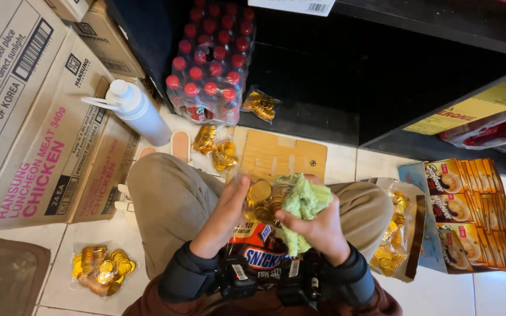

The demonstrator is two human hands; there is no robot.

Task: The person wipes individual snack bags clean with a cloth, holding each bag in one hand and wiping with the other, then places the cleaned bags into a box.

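My left hand (pixel 225 212) grips a clear bag of gold foil coins (pixel 260 202) over my lap. Against that bag my right hand (pixel 318 226) presses a light green cloth (pixel 303 202), which is bunched in its fingers. A brown and red candy bag (pixel 257 248) lies on my lap under both hands. I am crouched on a white tile floor (pixel 335 161), knees in khaki trousers.
More bags of gold coins lie at lower left (pixel 101 268), ahead (pixel 214 146), by the shelf (pixel 260 105) and in an open carton at right (pixel 396 231). Cardboard boxes (pixel 42 117), a white spray bottle (pixel 137 111), red-capped bottle pack (pixel 212 58), dark shelving (pixel 382 76), sachet boxes (pixel 472 213).
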